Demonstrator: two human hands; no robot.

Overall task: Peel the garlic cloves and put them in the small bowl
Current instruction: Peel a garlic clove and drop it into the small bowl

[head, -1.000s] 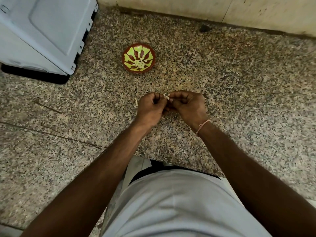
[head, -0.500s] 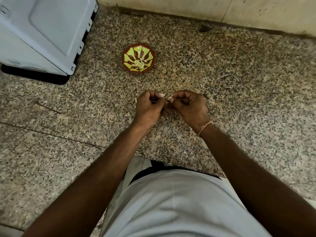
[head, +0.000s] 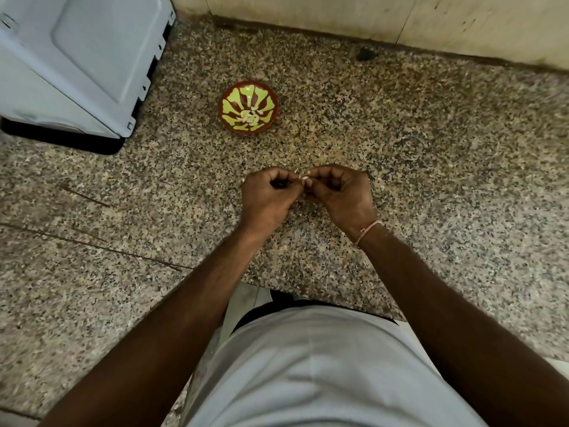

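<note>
My left hand [head: 267,197] and my right hand [head: 340,195] meet knuckle to knuckle above the middle of the speckled brown-and-cream granite counter [head: 431,186], both with fingers curled in tight. Between the thumbs and forefingers I pinch a small pale garlic clove [head: 304,179]; only a sliver of it shows past my fingertips, so I cannot tell how much skin is left on it. A thin pinkish thread band [head: 369,231] sits round my right wrist. The small round bowl [head: 229,98], red-brown with a yellow-green petal pattern inside, stands on the counter beyond my hands, toward the back edge and a little to the left, well apart from them. A few pale peeled garlic cloves [head: 251,116] lie at its bottom. In the far left corner of the counter stands a large pale grey plastic appliance [head: 77,57] on a dark base. A cream tiled wall [head: 338,13] runs along the back edge, with a small dark spot [head: 365,53] on the counter just before it. My light grey shirt [head: 323,371] fills the near edge of the view.
</note>
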